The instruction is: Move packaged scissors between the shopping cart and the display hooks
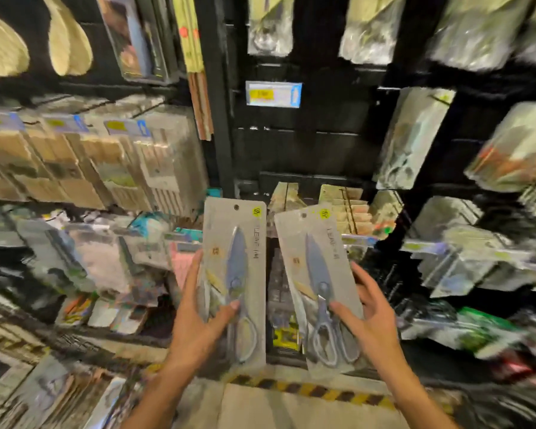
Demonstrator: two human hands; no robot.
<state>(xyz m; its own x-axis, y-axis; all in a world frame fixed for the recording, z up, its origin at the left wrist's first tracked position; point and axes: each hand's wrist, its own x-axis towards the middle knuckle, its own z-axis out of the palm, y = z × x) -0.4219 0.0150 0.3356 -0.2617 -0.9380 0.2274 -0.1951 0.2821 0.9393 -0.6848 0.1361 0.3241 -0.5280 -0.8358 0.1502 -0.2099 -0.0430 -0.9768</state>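
Observation:
Two grey cards, each with a pair of packaged scissors, are held upright side by side in front of the display wall. My left hand (198,317) grips the left scissors pack (239,243) by its left edge, thumb across the front. My right hand (370,317) grips the right scissors pack (314,252) by its right edge, thumb on the handles. Each card has a hang hole and a yellow sticker at the top. A bare black panel (307,150) with a price tag (273,94) lies above the packs. No shopping cart shows.
Hanging goods crowd the wall: wooden spoons (68,35) at top left, boxed items (90,162) at left, bagged packs (415,137) at right. Low shelves (90,274) hold mixed packets. A yellow-black hazard strip (307,388) marks the floor edge below.

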